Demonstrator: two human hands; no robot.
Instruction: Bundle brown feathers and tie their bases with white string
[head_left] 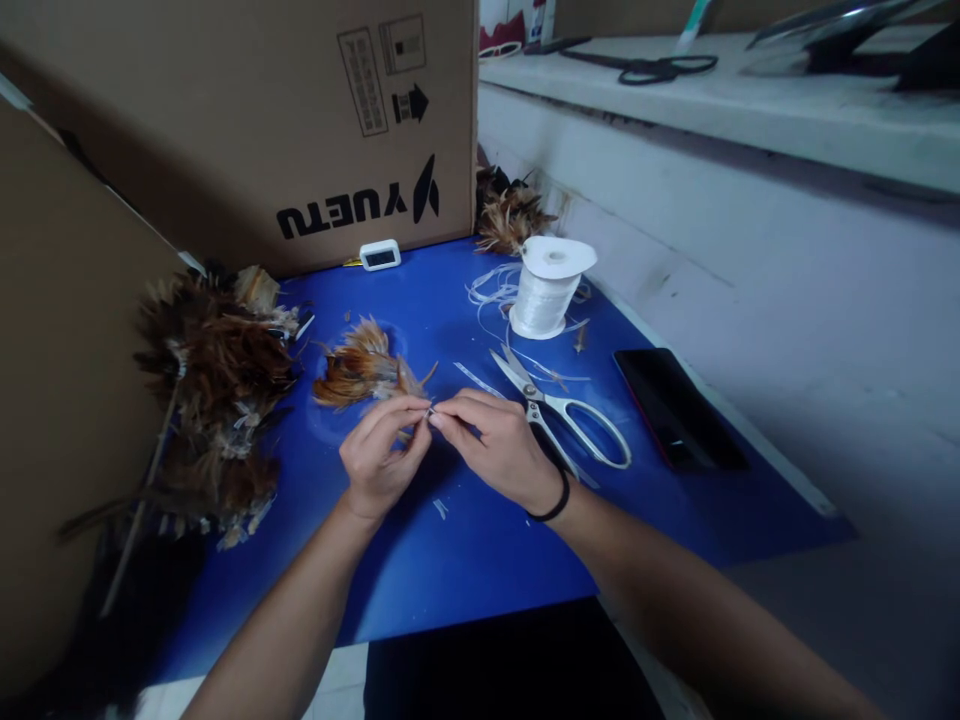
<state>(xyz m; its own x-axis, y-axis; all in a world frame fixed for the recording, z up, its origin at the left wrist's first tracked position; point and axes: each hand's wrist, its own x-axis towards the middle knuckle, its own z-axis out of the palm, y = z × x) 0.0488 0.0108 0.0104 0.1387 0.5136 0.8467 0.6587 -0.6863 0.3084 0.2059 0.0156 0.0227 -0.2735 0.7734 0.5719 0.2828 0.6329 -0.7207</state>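
Note:
My left hand (384,452) and my right hand (495,440) meet above the blue table, thumbs and forefingers pinched together at the tips. A tiny dark-and-light bit shows between them, too small to name. Just beyond the left fingers lies a bunch of orange-brown feathers (356,368), with loose feather ends close to the fingertips. White-handled scissors (534,392) lie beside my right hand, blades partly apart and pointing away; its wrist and a black band cover part of one handle. A short strip of white ribbon (480,379) lies behind the right knuckles.
A spool of white ribbon (541,300) stands at the back, with loose loops beside it. Dark brown feather bundles (225,370) are piled at left. A black phone (679,408) lies at right, and a small white timer (380,256) stands before a large cardboard box (247,130).

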